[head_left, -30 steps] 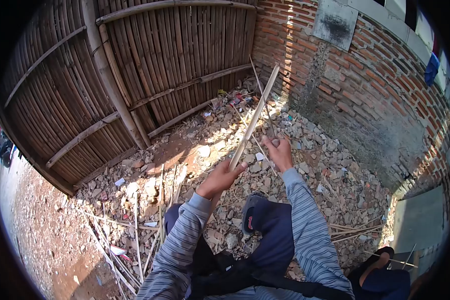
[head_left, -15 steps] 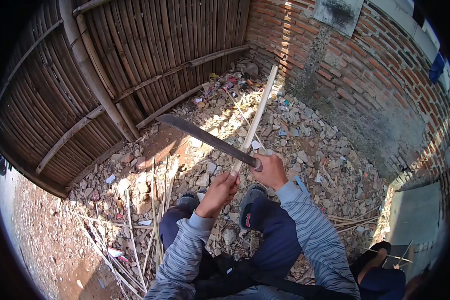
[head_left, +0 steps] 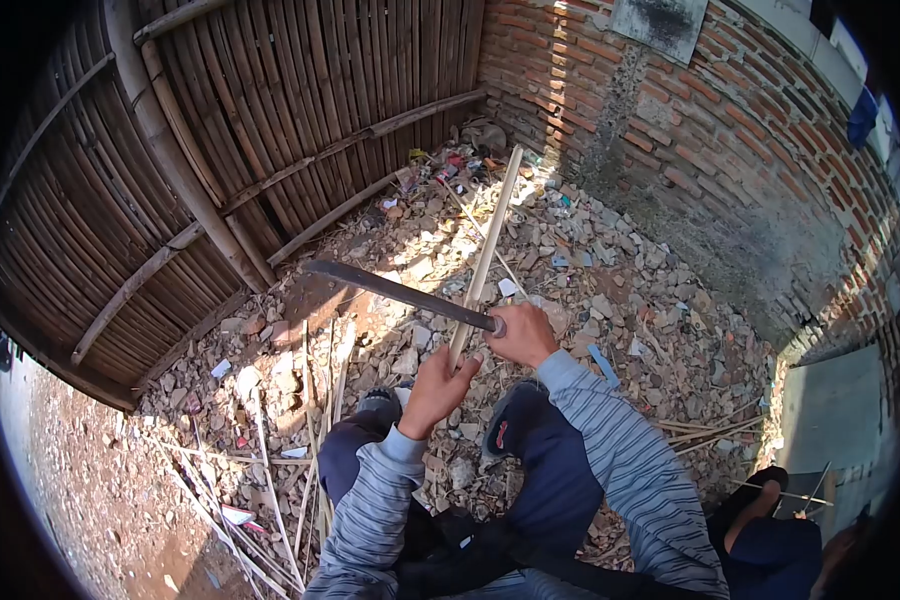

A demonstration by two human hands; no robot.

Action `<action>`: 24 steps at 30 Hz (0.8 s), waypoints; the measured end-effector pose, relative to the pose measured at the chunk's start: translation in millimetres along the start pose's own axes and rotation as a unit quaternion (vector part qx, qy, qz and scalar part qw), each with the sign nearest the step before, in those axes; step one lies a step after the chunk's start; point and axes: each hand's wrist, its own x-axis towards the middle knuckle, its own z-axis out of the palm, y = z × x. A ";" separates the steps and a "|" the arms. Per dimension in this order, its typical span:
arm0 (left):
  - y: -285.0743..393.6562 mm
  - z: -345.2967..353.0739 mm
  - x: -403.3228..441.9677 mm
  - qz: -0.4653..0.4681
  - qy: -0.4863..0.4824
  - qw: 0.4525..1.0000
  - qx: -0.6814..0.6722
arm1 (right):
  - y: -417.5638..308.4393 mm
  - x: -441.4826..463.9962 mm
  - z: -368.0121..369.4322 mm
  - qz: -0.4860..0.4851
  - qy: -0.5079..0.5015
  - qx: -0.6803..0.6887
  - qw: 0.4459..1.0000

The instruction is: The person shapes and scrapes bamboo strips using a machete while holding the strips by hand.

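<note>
My right hand [head_left: 525, 335] is wrapped round the handle of a machete [head_left: 400, 291], whose dark blade points left. A long pale bamboo strip [head_left: 494, 225] slants up and away from me, and the blade lies across its lower part. My left hand [head_left: 437, 390] holds the near end of this strip between thumb and fingers, just below the blade. The thumb stands somewhat apart from the fingers, and the palm side is partly hidden.
Stony rubble [head_left: 610, 310] covers the ground. Several thin bamboo strips [head_left: 270, 470] lie at left, more [head_left: 715, 432] at right. A bamboo wall [head_left: 300, 110] and a brick wall [head_left: 690, 140] meet ahead. Another person's leg [head_left: 760, 525] shows at lower right.
The strip and machete have shifted slightly down and left in view. My left thumb has lifted from its place along the strip, and the blade sits flatter.
</note>
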 end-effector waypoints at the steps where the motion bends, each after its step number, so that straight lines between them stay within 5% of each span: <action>1: -1.0 -0.7 0.7 0.002 0.000 1.000 0.001 | -2.9 2.1 0.9 0.011 -0.001 -0.006 1.000; 7: 1.8 -6.6 0.2 -0.020 -0.014 0.996 -0.088 | -16.8 1.8 -17.7 0.001 0.005 -0.059 0.998; 24: -7.3 18.2 -2.0 -0.040 -0.035 0.995 -0.080 | 17.0 -22.0 -6.6 -0.054 -0.002 -0.054 0.997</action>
